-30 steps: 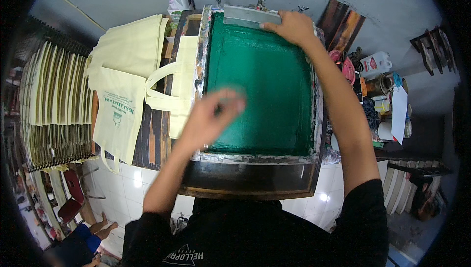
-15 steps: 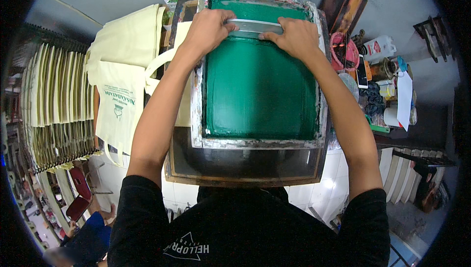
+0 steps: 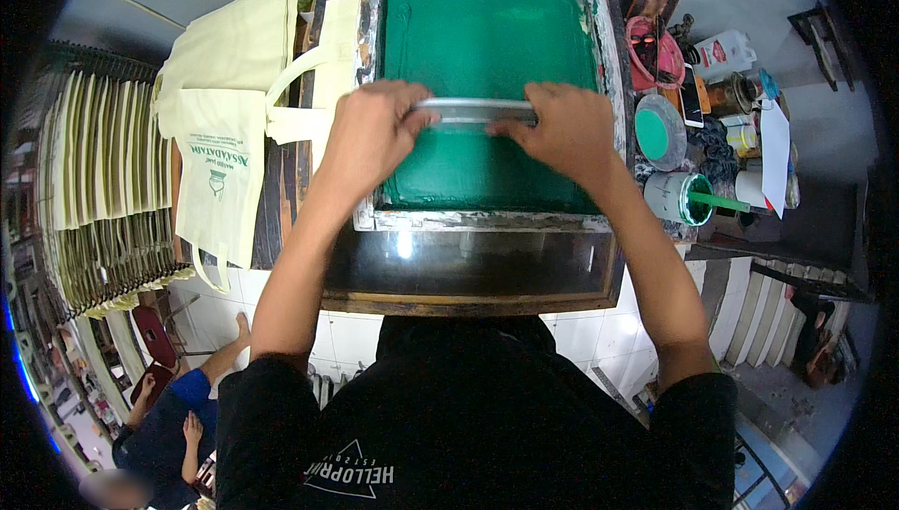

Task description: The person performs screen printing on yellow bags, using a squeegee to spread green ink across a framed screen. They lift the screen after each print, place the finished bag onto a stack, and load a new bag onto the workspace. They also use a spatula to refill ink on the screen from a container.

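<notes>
Both my hands grip a metal-edged squeegee (image 3: pixel 482 110) that lies crosswise on a silk screen covered in green ink. My left hand (image 3: pixel 375 131) is closed round its left end, thumb toward me. At the other end my right hand (image 3: pixel 569 131) holds it the same way. The screen frame (image 3: pixel 487 221) is whitish and ink-stained, and it rests on a dark glass-topped table (image 3: pixel 468 266). Out from under its left side sticks a pale yellow tote bag (image 3: pixel 335 65), handle outward. The squeegee's lower edge is partly hidden by my fingers.
To the left lie a printed tote bag (image 3: pixel 220 173) and a stack of pale bags (image 3: pixel 229 46), beside a rack of hanging bags (image 3: pixel 108 154). On the right stand an ink tub (image 3: pixel 667 197) with a green stick, a bowl (image 3: pixel 659 131) and a pink basket (image 3: pixel 667 56). Another person (image 3: pixel 169 426) sits lower left.
My hands have drawn the squeegee toward me, from the screen's far end to nearer its middle. The view has tilted, so the ink tub and bowl show more fully.
</notes>
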A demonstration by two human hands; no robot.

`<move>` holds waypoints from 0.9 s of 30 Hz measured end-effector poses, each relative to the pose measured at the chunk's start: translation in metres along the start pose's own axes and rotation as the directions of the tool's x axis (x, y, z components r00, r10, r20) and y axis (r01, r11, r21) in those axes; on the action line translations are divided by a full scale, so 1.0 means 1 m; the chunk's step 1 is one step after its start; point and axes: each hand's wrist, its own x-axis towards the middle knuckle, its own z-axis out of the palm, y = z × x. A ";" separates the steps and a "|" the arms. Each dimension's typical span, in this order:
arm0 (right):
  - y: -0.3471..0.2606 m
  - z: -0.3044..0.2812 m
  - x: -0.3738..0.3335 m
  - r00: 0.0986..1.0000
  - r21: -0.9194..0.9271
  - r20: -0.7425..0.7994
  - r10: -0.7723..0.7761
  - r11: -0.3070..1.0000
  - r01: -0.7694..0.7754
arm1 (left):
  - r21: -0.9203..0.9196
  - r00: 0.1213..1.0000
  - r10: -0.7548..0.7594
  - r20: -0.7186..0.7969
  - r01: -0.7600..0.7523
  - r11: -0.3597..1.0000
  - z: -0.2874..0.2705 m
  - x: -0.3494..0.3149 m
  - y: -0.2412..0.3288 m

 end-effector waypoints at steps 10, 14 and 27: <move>-0.042 0.008 -0.085 0.991 -0.049 -0.124 -0.046 0.998 0.040 | 0.036 0.997 0.067 -0.026 -0.066 0.997 0.009 -0.092 0.025; -0.042 0.020 -0.101 0.973 -0.073 -0.203 -0.109 0.993 0.096 | -0.051 0.960 0.179 -0.217 -0.194 0.980 0.024 -0.119 0.004; -0.025 -0.147 -0.021 0.640 -0.294 -0.687 -0.343 0.937 0.187 | -0.033 0.684 0.178 -0.708 -0.284 0.958 -0.061 -0.047 0.046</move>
